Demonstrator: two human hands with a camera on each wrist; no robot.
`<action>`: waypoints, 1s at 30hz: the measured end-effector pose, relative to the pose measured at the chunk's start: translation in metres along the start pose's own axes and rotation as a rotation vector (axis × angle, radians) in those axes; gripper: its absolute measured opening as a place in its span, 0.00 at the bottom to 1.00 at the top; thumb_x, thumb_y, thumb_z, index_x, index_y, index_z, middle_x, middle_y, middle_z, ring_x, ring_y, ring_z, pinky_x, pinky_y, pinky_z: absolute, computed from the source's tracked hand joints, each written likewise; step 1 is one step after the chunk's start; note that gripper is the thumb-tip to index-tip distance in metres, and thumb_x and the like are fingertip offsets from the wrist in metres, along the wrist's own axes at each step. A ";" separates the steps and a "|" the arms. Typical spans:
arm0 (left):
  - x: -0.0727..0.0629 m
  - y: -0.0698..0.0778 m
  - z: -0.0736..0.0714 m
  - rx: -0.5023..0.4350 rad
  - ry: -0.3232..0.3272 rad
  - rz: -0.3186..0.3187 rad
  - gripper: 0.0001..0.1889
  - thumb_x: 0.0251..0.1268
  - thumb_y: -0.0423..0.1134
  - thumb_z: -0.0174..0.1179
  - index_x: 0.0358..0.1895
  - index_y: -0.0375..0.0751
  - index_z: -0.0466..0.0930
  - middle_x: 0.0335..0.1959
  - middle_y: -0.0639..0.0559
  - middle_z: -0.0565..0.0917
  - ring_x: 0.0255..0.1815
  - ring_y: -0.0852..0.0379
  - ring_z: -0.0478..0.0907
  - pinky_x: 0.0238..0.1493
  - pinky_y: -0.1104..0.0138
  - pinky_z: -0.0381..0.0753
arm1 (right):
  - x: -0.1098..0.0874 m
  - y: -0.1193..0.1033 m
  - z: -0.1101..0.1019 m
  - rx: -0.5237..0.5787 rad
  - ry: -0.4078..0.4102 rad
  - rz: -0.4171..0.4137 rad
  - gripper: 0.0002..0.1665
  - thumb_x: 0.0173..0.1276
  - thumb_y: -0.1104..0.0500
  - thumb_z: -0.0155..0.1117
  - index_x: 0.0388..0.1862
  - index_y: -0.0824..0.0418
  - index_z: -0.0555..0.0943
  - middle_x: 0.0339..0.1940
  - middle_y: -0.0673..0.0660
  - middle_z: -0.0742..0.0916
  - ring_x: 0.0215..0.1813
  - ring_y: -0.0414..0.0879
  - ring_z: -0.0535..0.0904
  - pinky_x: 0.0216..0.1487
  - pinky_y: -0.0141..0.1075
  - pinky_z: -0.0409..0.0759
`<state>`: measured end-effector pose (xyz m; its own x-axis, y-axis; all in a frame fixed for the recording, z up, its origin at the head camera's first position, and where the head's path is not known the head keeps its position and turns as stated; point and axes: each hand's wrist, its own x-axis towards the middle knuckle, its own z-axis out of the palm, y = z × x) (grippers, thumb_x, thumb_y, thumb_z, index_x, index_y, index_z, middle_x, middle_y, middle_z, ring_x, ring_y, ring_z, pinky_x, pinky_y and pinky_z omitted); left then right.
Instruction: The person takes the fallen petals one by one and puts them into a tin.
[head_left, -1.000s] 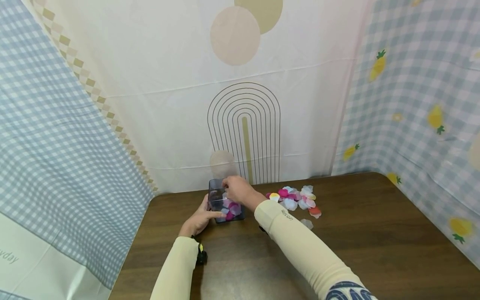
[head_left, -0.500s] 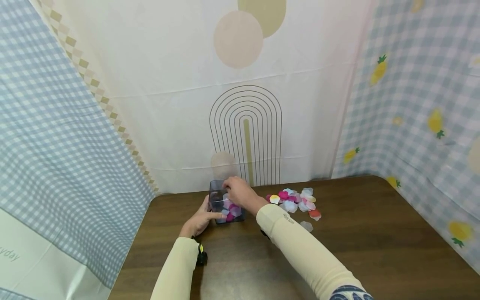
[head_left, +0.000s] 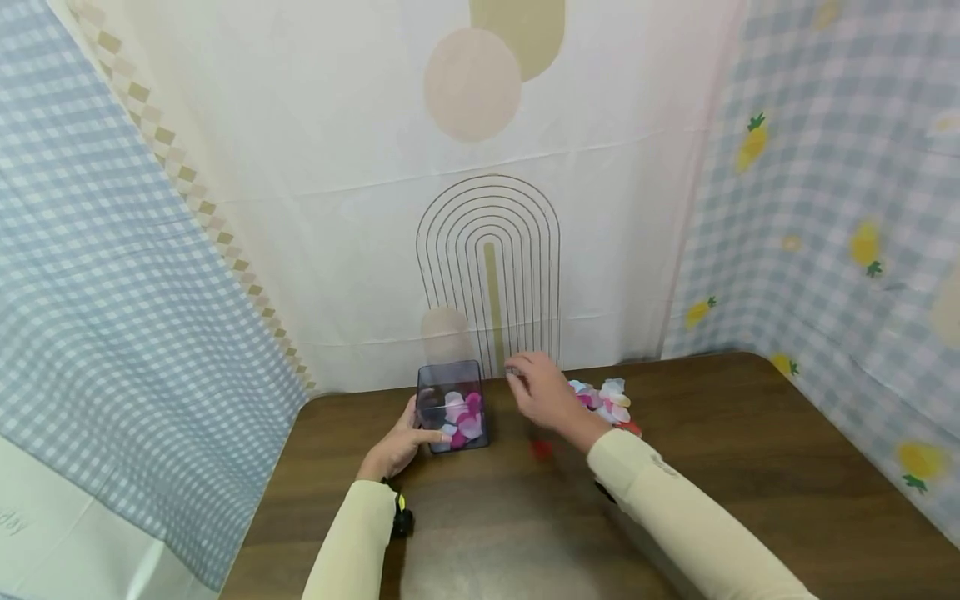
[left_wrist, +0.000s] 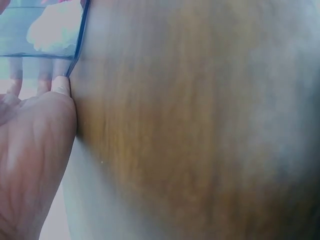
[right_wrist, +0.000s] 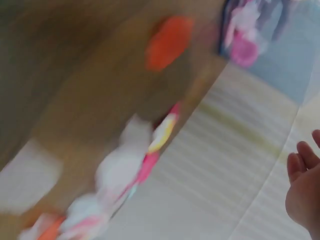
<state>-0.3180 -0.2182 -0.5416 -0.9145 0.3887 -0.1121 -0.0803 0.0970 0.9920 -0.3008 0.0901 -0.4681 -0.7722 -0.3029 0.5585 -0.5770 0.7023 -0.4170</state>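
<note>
In the head view my left hand (head_left: 401,440) grips the left side of a see-through bluish box (head_left: 483,417), its thumb at the front. Its fingers show through the clear wall in the left wrist view. Pink, magenta and white artificial petals (head_left: 468,425) lie inside the box. My right hand (head_left: 546,392) is in the air to the right of the box, fingers loosely bent with nothing seen between them. Beyond its wrist lies a pile of petals (head_left: 611,400), partly hidden by the hand. A single red-orange petal (right_wrist: 170,42) lies apart from the pile, blurred.
The brown wooden table (head_left: 480,517) ends at the back against a white cloth (head_left: 360,275) printed with arches and circles. Checked cloths hang at the left and right sides. A whitish petal (right_wrist: 30,177) lies off the pile in the right wrist view.
My right hand has left its place over the box and moved right, toward the petal pile. A red petal now shows where the right sleeve was. The left hand keeps its grip on the box.
</note>
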 end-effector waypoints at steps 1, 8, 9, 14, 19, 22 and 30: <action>-0.001 -0.001 -0.001 -0.007 0.002 -0.005 0.58 0.59 0.30 0.75 0.86 0.52 0.44 0.86 0.43 0.58 0.87 0.42 0.48 0.88 0.38 0.38 | -0.007 0.005 -0.005 -0.012 0.002 -0.005 0.14 0.78 0.61 0.62 0.56 0.65 0.86 0.56 0.63 0.89 0.63 0.60 0.82 0.68 0.55 0.81; -0.004 -0.005 -0.003 -0.012 -0.017 -0.008 0.57 0.61 0.30 0.74 0.86 0.52 0.43 0.86 0.44 0.56 0.88 0.43 0.46 0.88 0.38 0.35 | -0.067 0.042 -0.038 -0.103 -0.030 0.040 0.12 0.75 0.60 0.68 0.53 0.64 0.87 0.55 0.61 0.90 0.63 0.60 0.82 0.67 0.57 0.82; -0.003 -0.004 -0.002 -0.008 -0.023 -0.005 0.56 0.62 0.30 0.74 0.86 0.53 0.44 0.86 0.44 0.57 0.88 0.42 0.46 0.88 0.38 0.36 | -0.074 0.047 -0.041 -0.119 -0.030 0.049 0.12 0.75 0.60 0.68 0.52 0.64 0.87 0.55 0.61 0.90 0.62 0.60 0.82 0.66 0.57 0.82; 0.000 0.000 0.000 -0.001 -0.015 -0.008 0.57 0.61 0.31 0.75 0.86 0.54 0.44 0.86 0.45 0.57 0.88 0.43 0.45 0.88 0.36 0.34 | -0.096 0.060 -0.052 -0.163 -0.047 0.074 0.14 0.74 0.60 0.69 0.54 0.65 0.87 0.57 0.62 0.90 0.62 0.59 0.83 0.65 0.58 0.83; 0.000 0.003 0.000 0.008 -0.005 -0.013 0.58 0.60 0.30 0.75 0.86 0.54 0.43 0.87 0.45 0.54 0.89 0.42 0.43 0.87 0.35 0.33 | -0.105 0.062 -0.053 -0.170 -0.084 0.083 0.14 0.74 0.60 0.69 0.55 0.64 0.87 0.60 0.63 0.89 0.65 0.60 0.82 0.68 0.59 0.81; 0.000 0.004 0.000 0.015 -0.006 -0.012 0.58 0.60 0.30 0.75 0.86 0.53 0.43 0.88 0.46 0.52 0.90 0.42 0.41 0.87 0.34 0.33 | -0.107 0.060 -0.052 -0.159 -0.102 0.084 0.14 0.73 0.60 0.70 0.54 0.64 0.87 0.61 0.64 0.88 0.66 0.61 0.82 0.69 0.60 0.80; -0.001 0.004 0.000 0.007 -0.014 -0.019 0.56 0.62 0.30 0.74 0.86 0.53 0.44 0.87 0.44 0.55 0.89 0.41 0.45 0.88 0.37 0.36 | -0.114 0.050 -0.047 -0.134 -0.153 0.084 0.13 0.70 0.62 0.73 0.52 0.64 0.87 0.57 0.63 0.89 0.66 0.64 0.83 0.70 0.61 0.80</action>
<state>-0.3169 -0.2180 -0.5372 -0.9074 0.3990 -0.1316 -0.0950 0.1105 0.9893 -0.2286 0.1898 -0.5190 -0.8533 -0.3267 0.4063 -0.4762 0.8056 -0.3525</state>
